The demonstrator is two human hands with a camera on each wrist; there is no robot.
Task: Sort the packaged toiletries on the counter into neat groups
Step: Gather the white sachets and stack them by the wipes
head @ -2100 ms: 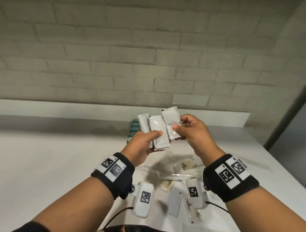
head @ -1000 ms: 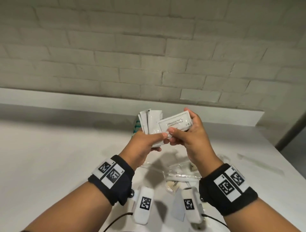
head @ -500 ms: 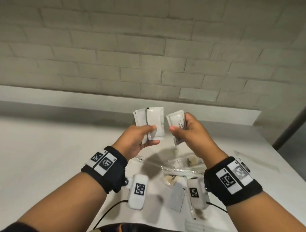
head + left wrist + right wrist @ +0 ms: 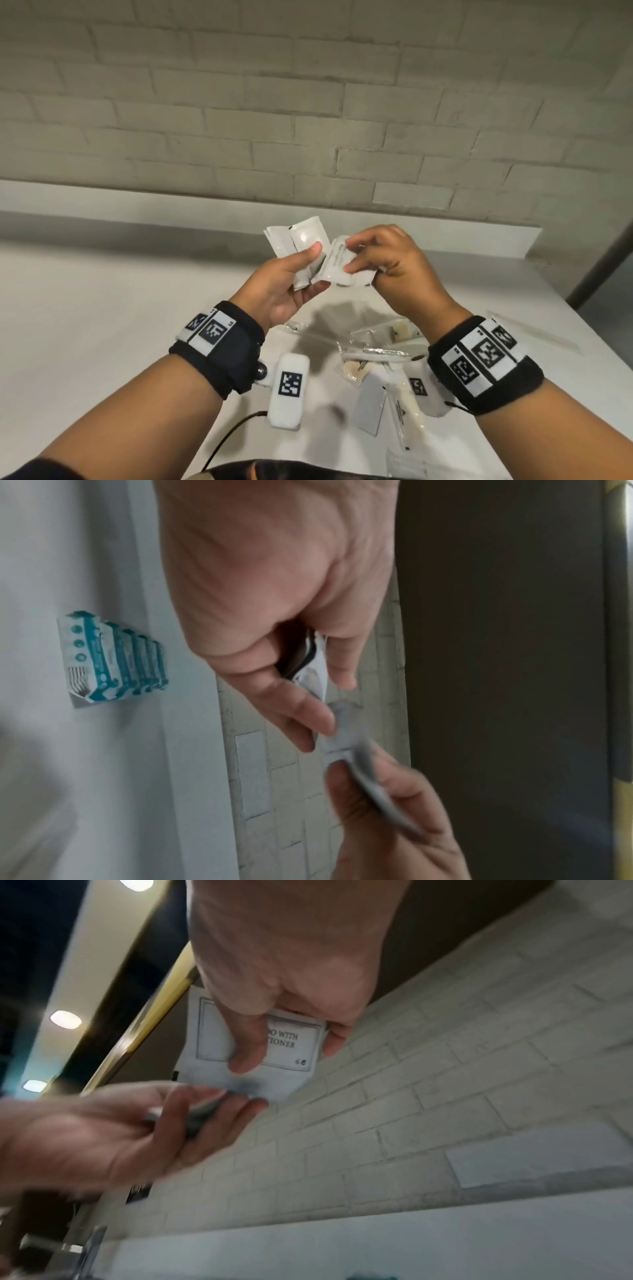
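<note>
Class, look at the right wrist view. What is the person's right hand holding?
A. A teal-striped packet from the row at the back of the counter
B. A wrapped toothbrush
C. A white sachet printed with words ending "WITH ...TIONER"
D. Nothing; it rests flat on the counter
C: the right hand pinches a white sachet between thumb and fingers, and the visible print reads "WITH" and "TIONER"; it is held in the air beside the left hand.

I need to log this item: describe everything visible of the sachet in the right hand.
The sachet is a small, flat, white rectangular packet that looks like plastic film, apparently sealed. A thin printed frame encloses text reading partly "WITH" and "TIONER". The right hand pinches it between thumb and fingers, held tilted above the counter. Its lower edge meets the left hand and its sachets.
</note>
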